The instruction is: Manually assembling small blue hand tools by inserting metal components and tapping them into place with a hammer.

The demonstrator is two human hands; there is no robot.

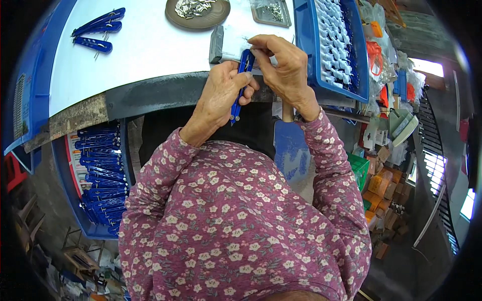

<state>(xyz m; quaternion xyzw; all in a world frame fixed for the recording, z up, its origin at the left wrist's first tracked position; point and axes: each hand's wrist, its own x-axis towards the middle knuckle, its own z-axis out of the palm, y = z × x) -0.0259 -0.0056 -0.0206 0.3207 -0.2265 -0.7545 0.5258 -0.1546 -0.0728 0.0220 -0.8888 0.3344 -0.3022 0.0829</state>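
My left hand [224, 90] is closed around a long, narrow blue plastic tool [236, 109], whose slim lower end points toward me. The tool stands nearly upright in the picture, with slots and small metal parts along its upper half. At its top end my right hand [285, 65] has thumb and forefinger brought together in a pinch; whatever lies between them is too small to make out. Just beyond the hands, a grey metal block [217, 45] rests on the white tabletop [145, 45].
Three similar blue tools [98, 31] lie far left. Farther back are a round brown dish [173, 22] of small metal parts and a rectangular tray [287, 22]. A blue crate [314, 65] of white-and-blue pieces stands right. Below the table's left edge, a blue bin [70, 185] holds many blue tools.
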